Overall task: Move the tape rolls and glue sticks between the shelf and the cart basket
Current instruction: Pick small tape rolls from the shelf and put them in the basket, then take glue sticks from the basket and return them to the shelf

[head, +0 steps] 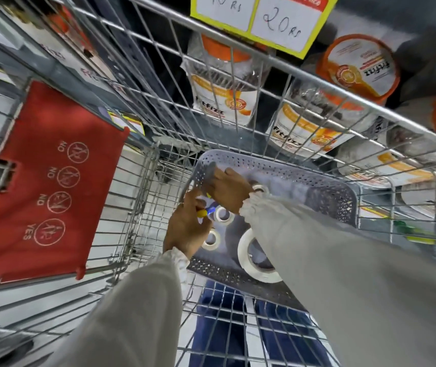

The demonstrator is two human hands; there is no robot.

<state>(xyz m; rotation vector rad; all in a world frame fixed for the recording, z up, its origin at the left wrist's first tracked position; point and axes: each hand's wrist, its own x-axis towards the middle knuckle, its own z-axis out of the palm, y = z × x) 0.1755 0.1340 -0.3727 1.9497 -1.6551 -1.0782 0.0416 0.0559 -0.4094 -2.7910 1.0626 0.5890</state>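
A grey perforated basket [330, 193] sits in the wire cart [142, 207]. Inside it lie a large white tape roll [246, 254] and small white rolls [223, 215], [211, 239], with another [260, 188] partly under my right wrist. My left hand [185, 229] is low in the basket, fingers closed on a yellow-and-blue glue stick [203, 213]. My right hand [228, 190] reaches down over the basket's far left corner, fingers curled; what they hold is hidden.
A red child-seat flap [44, 186] with safety symbols hangs at the cart's left. Beyond the cart's far wall, a shelf holds orange-capped Fitfizz jars [222, 102] under yellow price tags [261, 19]. Blue trouser legs [219, 327] show beneath the cart.
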